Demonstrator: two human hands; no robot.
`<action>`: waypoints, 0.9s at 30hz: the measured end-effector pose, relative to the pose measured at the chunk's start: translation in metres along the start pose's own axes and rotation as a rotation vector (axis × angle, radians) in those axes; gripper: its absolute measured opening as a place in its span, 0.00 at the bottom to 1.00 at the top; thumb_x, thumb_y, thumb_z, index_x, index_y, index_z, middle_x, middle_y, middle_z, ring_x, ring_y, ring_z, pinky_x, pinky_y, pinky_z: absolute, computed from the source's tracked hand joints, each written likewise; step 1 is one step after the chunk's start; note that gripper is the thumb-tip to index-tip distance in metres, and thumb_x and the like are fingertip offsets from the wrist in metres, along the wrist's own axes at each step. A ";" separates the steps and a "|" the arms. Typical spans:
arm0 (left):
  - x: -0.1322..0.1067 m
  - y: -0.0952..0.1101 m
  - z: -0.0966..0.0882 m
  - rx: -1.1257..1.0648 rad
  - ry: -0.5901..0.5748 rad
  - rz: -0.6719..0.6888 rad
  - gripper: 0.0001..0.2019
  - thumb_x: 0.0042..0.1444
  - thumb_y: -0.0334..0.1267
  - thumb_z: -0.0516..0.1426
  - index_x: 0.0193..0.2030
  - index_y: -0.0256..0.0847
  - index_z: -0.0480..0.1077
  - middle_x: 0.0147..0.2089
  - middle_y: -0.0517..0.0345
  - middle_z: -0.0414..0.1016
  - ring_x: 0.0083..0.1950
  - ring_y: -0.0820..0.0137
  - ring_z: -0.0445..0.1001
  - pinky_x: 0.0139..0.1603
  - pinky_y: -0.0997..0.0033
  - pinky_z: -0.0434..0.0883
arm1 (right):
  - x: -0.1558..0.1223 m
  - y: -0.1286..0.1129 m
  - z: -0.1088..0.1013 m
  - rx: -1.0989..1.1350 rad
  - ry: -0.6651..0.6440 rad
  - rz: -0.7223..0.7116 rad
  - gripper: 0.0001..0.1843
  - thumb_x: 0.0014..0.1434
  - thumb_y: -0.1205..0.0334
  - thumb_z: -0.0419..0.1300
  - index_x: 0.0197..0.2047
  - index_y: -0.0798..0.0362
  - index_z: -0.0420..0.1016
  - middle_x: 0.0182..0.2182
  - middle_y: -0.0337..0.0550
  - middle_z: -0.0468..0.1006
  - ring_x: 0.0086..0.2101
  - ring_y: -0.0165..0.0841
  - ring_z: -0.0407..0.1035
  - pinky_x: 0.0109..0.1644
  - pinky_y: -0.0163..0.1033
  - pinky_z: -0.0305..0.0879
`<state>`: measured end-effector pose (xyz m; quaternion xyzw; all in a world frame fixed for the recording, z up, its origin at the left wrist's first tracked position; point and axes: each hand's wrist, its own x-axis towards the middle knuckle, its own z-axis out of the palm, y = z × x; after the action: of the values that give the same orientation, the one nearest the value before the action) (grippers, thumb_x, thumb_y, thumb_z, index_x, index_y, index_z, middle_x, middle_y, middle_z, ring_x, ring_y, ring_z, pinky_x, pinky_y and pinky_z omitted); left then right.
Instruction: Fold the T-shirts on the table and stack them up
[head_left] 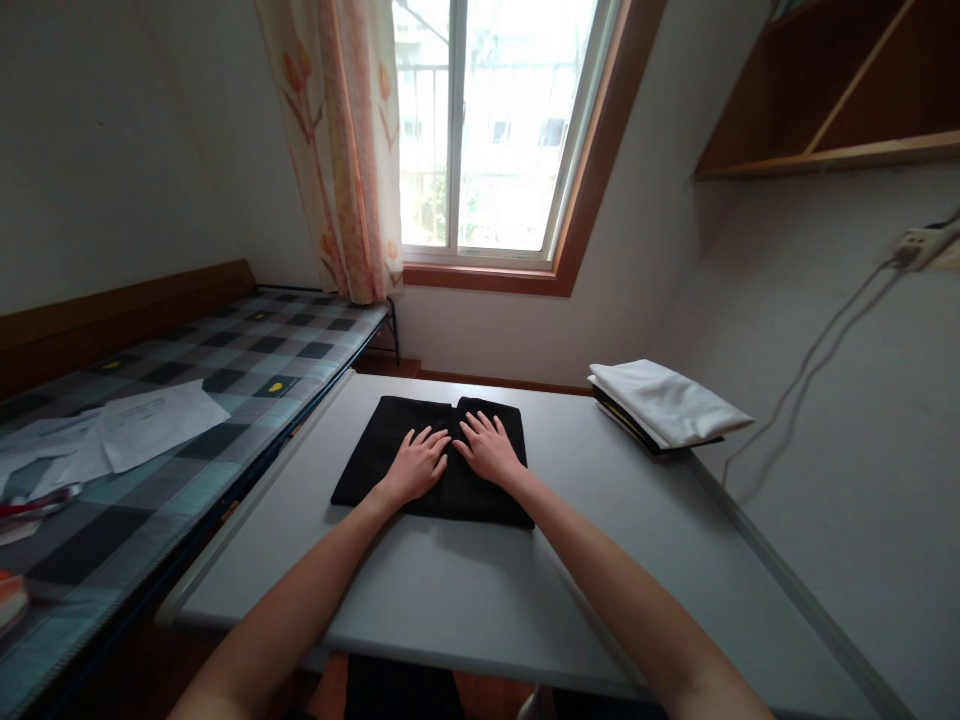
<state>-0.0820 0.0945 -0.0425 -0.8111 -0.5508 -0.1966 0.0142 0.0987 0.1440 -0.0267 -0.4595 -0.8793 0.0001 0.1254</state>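
Note:
A folded piece of black cloth (480, 505) lies flat on the grey-white table (600, 560), with a seam or fold line running down its middle. My left hand (418, 464) rests palm down on the cloth, just left of that line, fingers stretched out. Just right of the line, my right hand (487, 447) also lies flat with its fingers spread. Both palms touch the cloth and neither hand grasps anything. Whether the cloth is a garment, I cannot tell.
At the table's far right sits a stack of folded cloths (660, 400), white on top and darker below. To the left is a bed (300, 345) with a checked cover and loose papers (161, 425). A cable (814, 350) hangs along the right wall.

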 end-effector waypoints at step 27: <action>-0.003 0.015 -0.021 -0.256 -0.104 0.240 0.24 0.65 0.50 0.48 0.66 0.51 0.58 0.71 0.56 0.54 0.72 0.63 0.49 0.70 0.49 0.48 | -0.017 0.064 -0.024 0.577 -0.068 0.588 0.25 0.59 0.45 0.56 0.52 0.55 0.66 0.46 0.56 0.77 0.40 0.41 0.75 0.37 0.39 0.71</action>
<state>-0.0755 0.0810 -0.0209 -0.8752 -0.4205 -0.2199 -0.0943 0.1648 0.1640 -0.0147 -0.6368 -0.6781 0.2976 0.2147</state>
